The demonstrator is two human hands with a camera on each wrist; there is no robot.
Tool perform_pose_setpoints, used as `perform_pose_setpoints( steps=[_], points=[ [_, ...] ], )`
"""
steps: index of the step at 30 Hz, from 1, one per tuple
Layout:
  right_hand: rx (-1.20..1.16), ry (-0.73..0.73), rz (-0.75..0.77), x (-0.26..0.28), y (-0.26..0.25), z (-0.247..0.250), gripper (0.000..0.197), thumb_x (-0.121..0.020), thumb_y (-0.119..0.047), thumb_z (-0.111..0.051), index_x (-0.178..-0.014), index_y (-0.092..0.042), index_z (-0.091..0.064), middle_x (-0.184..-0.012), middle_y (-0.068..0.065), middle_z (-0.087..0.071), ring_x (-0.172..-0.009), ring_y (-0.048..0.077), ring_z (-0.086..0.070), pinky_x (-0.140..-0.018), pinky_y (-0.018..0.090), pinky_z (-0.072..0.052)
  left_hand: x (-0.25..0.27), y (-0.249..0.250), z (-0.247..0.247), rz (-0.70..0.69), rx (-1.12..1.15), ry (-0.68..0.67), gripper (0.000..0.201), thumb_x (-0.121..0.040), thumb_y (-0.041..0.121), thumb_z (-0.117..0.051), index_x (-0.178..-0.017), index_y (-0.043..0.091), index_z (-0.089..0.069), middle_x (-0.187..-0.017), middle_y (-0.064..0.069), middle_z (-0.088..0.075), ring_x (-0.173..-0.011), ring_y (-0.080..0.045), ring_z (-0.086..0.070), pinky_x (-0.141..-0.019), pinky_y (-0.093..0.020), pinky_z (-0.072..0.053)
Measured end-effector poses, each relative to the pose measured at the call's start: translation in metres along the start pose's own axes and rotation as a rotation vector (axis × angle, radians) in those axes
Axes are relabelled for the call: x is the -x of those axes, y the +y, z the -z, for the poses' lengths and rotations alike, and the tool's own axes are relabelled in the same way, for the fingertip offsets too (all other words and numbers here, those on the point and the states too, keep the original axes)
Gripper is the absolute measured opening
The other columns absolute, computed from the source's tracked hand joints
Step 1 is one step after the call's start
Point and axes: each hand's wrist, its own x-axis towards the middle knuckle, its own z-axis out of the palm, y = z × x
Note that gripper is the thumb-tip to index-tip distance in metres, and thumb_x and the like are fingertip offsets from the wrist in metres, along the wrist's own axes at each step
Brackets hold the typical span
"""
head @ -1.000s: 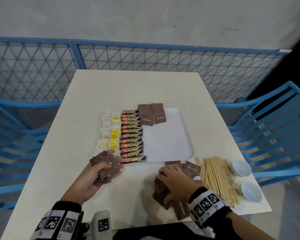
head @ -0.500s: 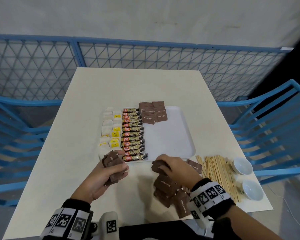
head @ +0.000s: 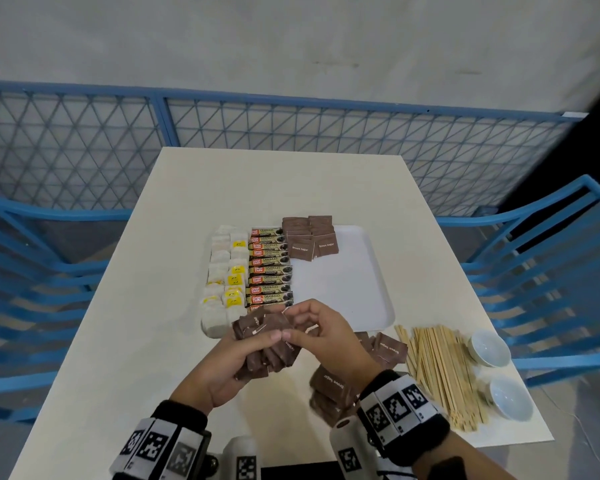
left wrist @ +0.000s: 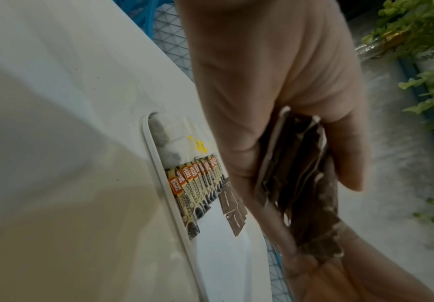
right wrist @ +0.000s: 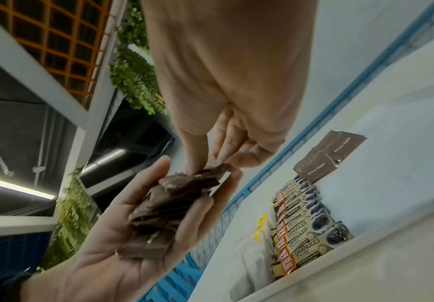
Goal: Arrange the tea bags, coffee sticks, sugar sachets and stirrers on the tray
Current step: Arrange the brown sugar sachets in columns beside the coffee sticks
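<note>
Sugar sachets (head: 267, 344) stacked in cupped left hand (head: 229, 368), right hand (head: 326, 337) pinching the top one

I see a cream bench (head: 281, 188) carrying everything. At its near right corner sit two small white bowls (head: 490, 348), one nearer than the other, just apart. A blue mesh fence (head: 291, 126) runs along the far edge of the bench, with a grey wall (head: 291, 39) behind it. Blue slatted chairs stand on either side: one on the left (head: 32, 271), one on the right (head: 551, 271). My wrist views catch green foliage (left wrist: 422, 51) and an orange lattice (right wrist: 55, 30) overhead.
</note>
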Motion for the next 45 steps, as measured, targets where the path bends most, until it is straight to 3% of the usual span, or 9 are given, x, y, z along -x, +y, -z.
perform_pose_setpoints(
  steps=[6,10,15,19,23,27,31,38,45],
  points=[
    [0.110,-0.014,-0.055,0.000,-0.001,0.002,0.027,-0.082,-0.037,-0.067,-0.095,-0.019,-0.052,-0.078,-0.006,-0.054,-0.063,0.003,-0.049,-0.059,0.012,-0.040,0.004,0.003,-0.003,-0.052,0.041,0.038,0.047,-0.060,0.015,-0.074,-0.106,0.025,-0.067,-0.097,-0.008,-0.071,-0.085,-0.025,-0.062,-0.074,-0.034,-0.046],
    [-0.087,-0.190,-0.083,0.003,-0.002,0.011,0.019,-0.084,-0.023,-0.067,-0.086,-0.016,-0.049,-0.074,-0.002,-0.060,-0.058,0.011,-0.059,-0.054,0.022,-0.045,0.000,0.004,-0.006,-0.115,0.089,0.103,0.050,-0.054,0.017,-0.076,-0.103,0.022,-0.068,-0.094,-0.020,-0.067,-0.086,-0.032,-0.055,-0.072,-0.035,-0.043],
    [-0.260,-0.210,-0.081,-0.001,-0.010,0.031,0.013,-0.085,-0.007,-0.064,-0.084,-0.010,-0.051,-0.083,0.009,-0.058,-0.066,0.015,-0.064,-0.065,0.027,-0.056,-0.006,0.002,-0.016,-0.106,0.077,0.124,0.062,-0.047,0.021,-0.079,-0.106,0.007,-0.066,-0.097,-0.017,-0.071,-0.084,-0.025,-0.069,-0.069,-0.033,-0.056],
    [-0.326,-0.243,-0.073,-0.001,-0.011,0.045,0.011,-0.087,-0.005,-0.061,-0.088,-0.007,-0.051,-0.090,0.017,-0.056,-0.071,0.020,-0.066,-0.067,0.029,-0.057,-0.008,0.006,-0.029,-0.120,0.020,0.134,0.060,-0.048,0.021,-0.078,-0.105,0.009,-0.066,-0.096,-0.016,-0.072,-0.084,-0.025,-0.069,-0.071,-0.034,-0.055],
    [-0.355,-0.178,-0.039,-0.005,-0.014,0.068,0.009,-0.089,-0.003,-0.056,-0.094,-0.005,-0.049,-0.086,0.010,-0.054,-0.070,0.022,-0.066,-0.067,0.029,-0.057,-0.006,0.014,-0.037,-0.127,-0.063,0.173,0.046,-0.060,0.010,-0.067,-0.106,0.014,-0.064,-0.088,-0.012,-0.073,-0.076,-0.024,-0.070,-0.064,-0.030,-0.055],
    [-0.279,-0.126,-0.024,-0.011,-0.009,0.090,0.012,-0.094,-0.005,-0.050,-0.105,-0.005,-0.054,-0.088,0.011,-0.054,-0.073,0.019,-0.066,-0.066,0.029,-0.056,0.001,0.017,-0.039,-0.124,-0.099,0.160,0.055,-0.057,0.010,-0.068,-0.112,0.017,-0.065,-0.092,-0.011,-0.071,-0.080,-0.029,-0.070,-0.064,-0.031,-0.054],
    [-0.267,-0.188,-0.043,-0.015,-0.006,0.090,0.015,-0.091,-0.003,-0.054,-0.105,0.001,-0.057,-0.082,0.009,-0.061,-0.071,0.016,-0.064,-0.069,0.023,-0.053,0.000,0.015,-0.055,-0.072,-0.147,0.097,0.045,-0.045,0.023,-0.071,-0.089,0.029,-0.075,-0.076,-0.014,-0.069,-0.075,-0.025,-0.070,-0.067,-0.033,-0.053],
    [-0.307,-0.157,-0.110,-0.024,-0.002,0.083,0.003,-0.085,-0.001,-0.062,-0.087,0.001,-0.062,-0.072,0.013,-0.062,-0.060,0.012,-0.063,-0.060,0.019,-0.052,-0.007,0.007,-0.052,-0.031,-0.170,0.163,0.060,-0.049,0.017,-0.072,-0.108,0.012,-0.064,-0.078,-0.012,-0.069,-0.077,-0.027,-0.070,-0.073,-0.038,-0.050],
    [-0.208,-0.224,-0.155,-0.044,0.002,0.077,0.010,-0.083,-0.005,-0.066,-0.089,-0.013,-0.063,-0.080,0.002,-0.063,-0.070,0.011,-0.066,-0.064,0.024,-0.055,-0.022,0.010,-0.033,0.025,-0.196,0.147,0.049,-0.049,0.016,-0.073,-0.097,0.006,-0.064,-0.075,-0.016,-0.071,-0.074,-0.026,-0.069,-0.074,-0.038,-0.048]
  ],
)
